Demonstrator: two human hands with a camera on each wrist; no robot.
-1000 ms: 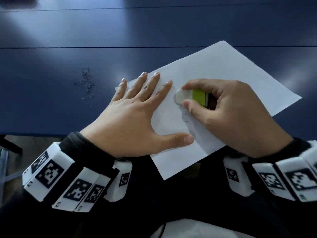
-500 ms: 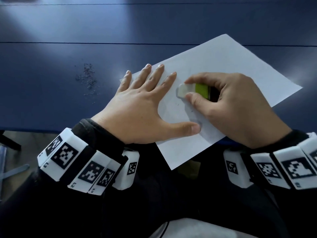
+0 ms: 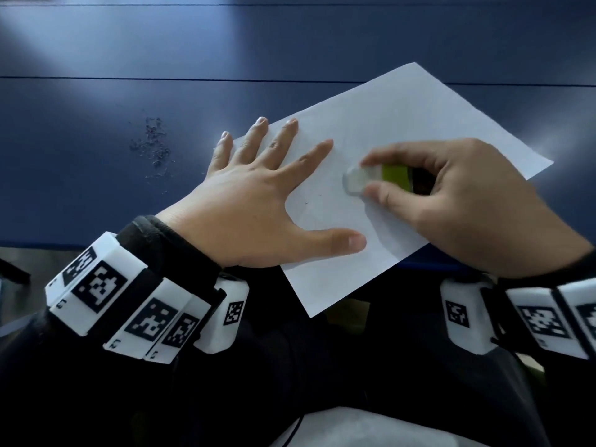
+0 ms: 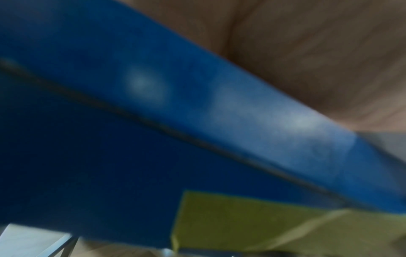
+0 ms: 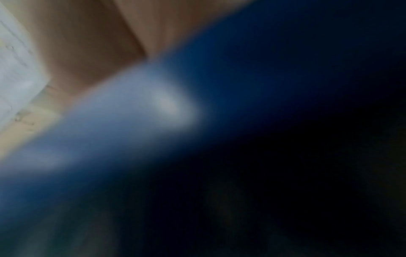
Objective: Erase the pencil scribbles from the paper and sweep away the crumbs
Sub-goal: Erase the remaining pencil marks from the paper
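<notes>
Near the table's (image 3: 96, 156) front edge lies the paper (image 3: 403, 124); our left hand (image 3: 254, 201) presses it flat, fingers spread; our right hand (image 3: 458, 201) pinches the eraser (image 3: 358, 180) against the sheet; erasing is underway; next, we judge, sweeping the crumbs (image 3: 153, 145).

I see a dark blue table (image 3: 96, 188) with a thin seam running left to right at its far side; white marker blocks (image 3: 96, 295) printed with black square codes sit at the near edge.
</notes>
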